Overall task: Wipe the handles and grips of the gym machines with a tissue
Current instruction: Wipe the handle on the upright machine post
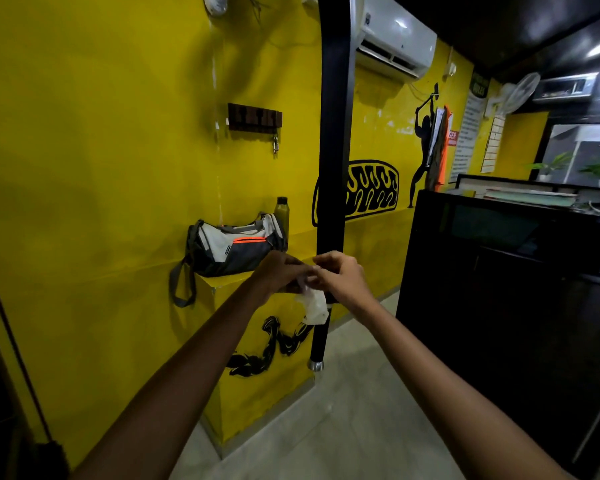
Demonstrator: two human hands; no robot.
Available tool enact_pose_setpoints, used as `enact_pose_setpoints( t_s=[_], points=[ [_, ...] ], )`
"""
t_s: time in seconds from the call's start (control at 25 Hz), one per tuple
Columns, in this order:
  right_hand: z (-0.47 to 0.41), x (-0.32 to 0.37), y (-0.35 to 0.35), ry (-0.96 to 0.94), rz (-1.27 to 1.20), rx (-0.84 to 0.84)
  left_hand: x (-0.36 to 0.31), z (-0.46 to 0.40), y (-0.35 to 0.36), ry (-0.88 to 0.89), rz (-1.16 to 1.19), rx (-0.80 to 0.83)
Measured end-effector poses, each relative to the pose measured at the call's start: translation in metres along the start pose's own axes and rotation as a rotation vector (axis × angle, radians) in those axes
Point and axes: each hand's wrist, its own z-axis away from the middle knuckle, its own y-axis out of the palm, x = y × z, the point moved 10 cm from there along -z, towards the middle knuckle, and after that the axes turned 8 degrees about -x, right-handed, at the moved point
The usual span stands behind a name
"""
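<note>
**Tissue held at the hanging bar, both hands on it**

At the far left a gym bag [234, 244] sits on a yellow ledge [222, 281] that juts from the wall, near the ledge's front edge, with its strap drooping over the left corner. A dark bottle [282, 212] stands just behind the bag, against the wall.

Next comes the left hand [280, 271], raised in front of the ledge's right end. Its fingers are curled and appear to pinch the upper part of the tissue [313, 305], though the fingertips themselves are hidden behind the other hand.

The tissue hangs crumpled below the two hands, its lower part lying against the black bar [329, 188], a long upright handle that drops from above and ends in a metal cap [316, 365] near the floor.

The right hand [340, 277] meets the left directly in front of the bar, fingers bent and pinching the tissue's top edge.

I judge the tissue light, soft and easy to tear, so it wants bunching into a pad rather than pulling by a corner. The bar looks stiff and smooth, and probably swings if pushed; steadying it with one hand while the other wraps the tissue round the lower grip section seems the sound way.

Further right stands a dark counter [492, 258].
</note>
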Motion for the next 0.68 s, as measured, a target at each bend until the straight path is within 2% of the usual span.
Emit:
enact_pose_setpoints(
  t_s=[0.12,0.2,0.36,0.44,0.56,0.68],
  points=[
    [-0.003,0.002,-0.011,-0.047,0.022,-0.007,0.001,0.001,-0.004,0.015,0.033,-0.032],
    [-0.007,-0.010,-0.020,-0.003,0.034,-0.012,0.003,0.001,-0.007,-0.023,0.183,-0.029],
    [0.001,-0.037,-0.006,0.136,-0.050,0.297,-0.003,0.011,-0.004,-0.043,0.448,0.131],
    [0.003,-0.034,-0.004,0.116,-0.049,0.335,0.002,0.012,-0.011,-0.060,0.515,0.106],
    [-0.001,-0.025,-0.004,0.065,0.021,0.310,0.020,0.011,-0.027,-0.094,0.523,0.002],
    [-0.007,-0.013,-0.001,-0.037,0.139,0.306,0.029,0.013,-0.030,-0.077,0.348,0.071]
  ],
)
